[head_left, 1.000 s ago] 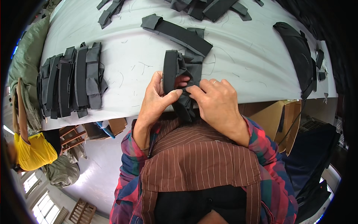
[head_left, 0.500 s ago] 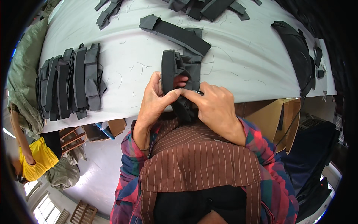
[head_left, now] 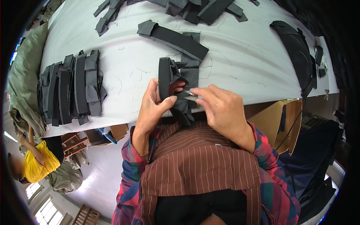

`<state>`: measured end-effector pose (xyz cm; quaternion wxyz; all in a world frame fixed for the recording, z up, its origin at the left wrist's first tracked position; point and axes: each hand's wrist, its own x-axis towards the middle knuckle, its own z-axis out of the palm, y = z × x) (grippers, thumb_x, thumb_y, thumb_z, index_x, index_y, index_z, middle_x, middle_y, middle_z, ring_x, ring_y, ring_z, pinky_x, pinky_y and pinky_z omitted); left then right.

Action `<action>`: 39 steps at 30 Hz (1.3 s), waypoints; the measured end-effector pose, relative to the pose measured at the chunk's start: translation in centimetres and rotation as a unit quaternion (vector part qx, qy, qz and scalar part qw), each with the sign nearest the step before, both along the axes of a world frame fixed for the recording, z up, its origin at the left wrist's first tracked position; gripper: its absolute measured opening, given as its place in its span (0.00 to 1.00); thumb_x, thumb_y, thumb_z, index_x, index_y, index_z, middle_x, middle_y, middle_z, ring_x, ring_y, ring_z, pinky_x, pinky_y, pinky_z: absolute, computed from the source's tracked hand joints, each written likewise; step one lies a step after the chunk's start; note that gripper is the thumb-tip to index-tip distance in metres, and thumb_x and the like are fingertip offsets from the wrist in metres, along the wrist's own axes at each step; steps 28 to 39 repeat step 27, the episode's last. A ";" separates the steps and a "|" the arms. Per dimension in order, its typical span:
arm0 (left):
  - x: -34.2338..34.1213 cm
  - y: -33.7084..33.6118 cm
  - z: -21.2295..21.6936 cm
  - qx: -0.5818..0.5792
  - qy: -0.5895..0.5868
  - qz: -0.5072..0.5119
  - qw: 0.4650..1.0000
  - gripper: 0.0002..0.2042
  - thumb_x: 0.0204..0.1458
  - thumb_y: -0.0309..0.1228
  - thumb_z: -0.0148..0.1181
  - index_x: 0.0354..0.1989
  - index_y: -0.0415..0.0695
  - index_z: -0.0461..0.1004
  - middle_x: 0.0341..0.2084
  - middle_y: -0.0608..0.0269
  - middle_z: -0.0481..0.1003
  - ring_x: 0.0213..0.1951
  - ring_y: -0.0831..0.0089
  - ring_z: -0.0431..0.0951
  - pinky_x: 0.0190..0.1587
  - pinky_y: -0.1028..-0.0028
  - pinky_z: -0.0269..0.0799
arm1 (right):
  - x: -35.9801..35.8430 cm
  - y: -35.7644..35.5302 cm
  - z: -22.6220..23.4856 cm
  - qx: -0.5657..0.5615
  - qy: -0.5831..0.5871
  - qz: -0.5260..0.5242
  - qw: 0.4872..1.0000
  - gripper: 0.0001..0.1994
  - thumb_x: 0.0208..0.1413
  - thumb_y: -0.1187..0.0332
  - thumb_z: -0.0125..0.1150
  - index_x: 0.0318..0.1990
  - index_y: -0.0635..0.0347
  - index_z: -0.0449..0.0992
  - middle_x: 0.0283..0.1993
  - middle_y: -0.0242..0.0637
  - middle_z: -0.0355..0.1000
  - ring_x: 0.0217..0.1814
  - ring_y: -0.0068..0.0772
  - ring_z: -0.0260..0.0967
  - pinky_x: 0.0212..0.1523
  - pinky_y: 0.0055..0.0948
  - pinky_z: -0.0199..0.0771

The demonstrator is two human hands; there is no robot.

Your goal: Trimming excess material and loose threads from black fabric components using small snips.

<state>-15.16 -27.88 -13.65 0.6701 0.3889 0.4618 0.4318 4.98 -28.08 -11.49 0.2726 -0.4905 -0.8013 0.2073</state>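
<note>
My left hand point(head_left: 150, 110) grips a folded dark grey fabric band point(head_left: 164, 77) at the table's front edge, thumb in front and fingers inside its fold. The band's lower end hangs over the edge toward my apron. Close by on the right, my right hand point(head_left: 225, 108) is closed on small metal thread snips point(head_left: 191, 96), partly hidden by the fingers. The two short blades point left at the fabric, and I cannot tell whether they touch it. Just beyond lies another dark band point(head_left: 174, 40), slanted across a flat grey strip point(head_left: 191, 71).
Several folded dark bands point(head_left: 80, 86) stand in a row at the left, and more lie in a heap point(head_left: 187, 11) at the back. A black curved fabric piece point(head_left: 292, 45) lies right. Below the edge stands a cardboard box point(head_left: 292, 131). A person in yellow point(head_left: 41, 159) is far left.
My right hand has drawn back from my left thumb, and the snips' blades now show. The left hand still grips the band. The view has shifted slightly.
</note>
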 end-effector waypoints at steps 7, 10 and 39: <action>0.0 -0.5 0.2 -0.022 -0.006 -0.007 1.000 0.20 0.48 0.21 0.56 0.49 0.36 0.59 0.50 0.48 0.69 0.54 0.67 0.69 0.57 0.70 0.64 | -1.4 -0.2 0.4 -0.008 -0.109 0.038 0.993 0.06 0.46 0.70 0.62 0.32 0.57 0.75 0.24 0.36 0.69 0.24 0.40 0.70 0.25 0.36 0.67; 0.1 -0.7 0.0 -0.024 -0.011 -0.004 1.000 0.21 0.48 0.22 0.58 0.50 0.36 0.58 0.51 0.49 0.69 0.54 0.68 0.69 0.56 0.71 0.64 | -2.1 -0.3 0.5 0.005 -0.156 0.032 0.987 0.04 0.46 0.69 0.62 0.29 0.57 0.74 0.24 0.36 0.69 0.23 0.38 0.70 0.24 0.36 0.66; -0.5 -0.5 -0.1 -0.036 -0.050 0.000 0.998 0.23 0.47 0.22 0.57 0.52 0.36 0.58 0.52 0.48 0.68 0.56 0.64 0.68 0.58 0.69 0.64 | -2.4 0.4 -1.4 0.053 -0.068 0.022 0.996 0.06 0.40 0.74 0.59 0.30 0.57 0.74 0.22 0.34 0.68 0.22 0.35 0.69 0.25 0.32 0.65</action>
